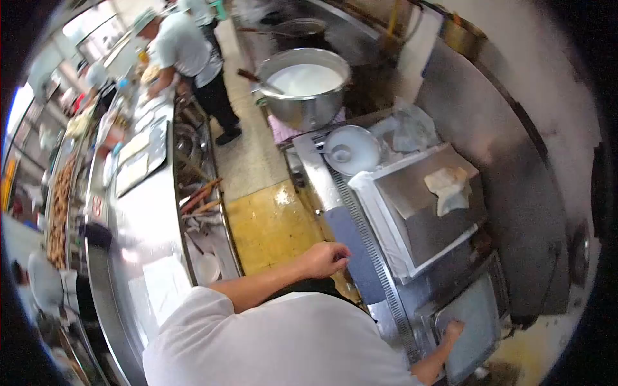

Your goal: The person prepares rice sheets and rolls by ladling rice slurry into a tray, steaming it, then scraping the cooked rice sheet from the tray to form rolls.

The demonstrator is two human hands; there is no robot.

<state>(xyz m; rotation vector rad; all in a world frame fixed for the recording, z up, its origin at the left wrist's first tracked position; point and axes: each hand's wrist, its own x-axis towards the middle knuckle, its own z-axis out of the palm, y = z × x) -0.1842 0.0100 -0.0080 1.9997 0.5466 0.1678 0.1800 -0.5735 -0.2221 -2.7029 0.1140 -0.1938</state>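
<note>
My left hand (325, 259) hovers in front of my body near the counter's front edge, its fingers curled loosely with nothing visible in them. Down at the lower right, my right hand (454, 329) closes on a rectangular pale grey metal lid (479, 321), which lies tilted over the end of the counter. Whether it grips a handle or the surface cannot be made out. Beyond the lid sits a steel box-like cover (412, 193) edged with white cloth. A pale, crumpled cloth (447, 188) rests on its top.
A large steel pot (302, 106) of white liquid, a ladle handle leaning out, stands at the far end. Nearer are a white round lid (352, 151) and a plastic bag (415, 128). Left runs a steel worktable (148, 222) with trays; a co-worker (190, 55) bends over it.
</note>
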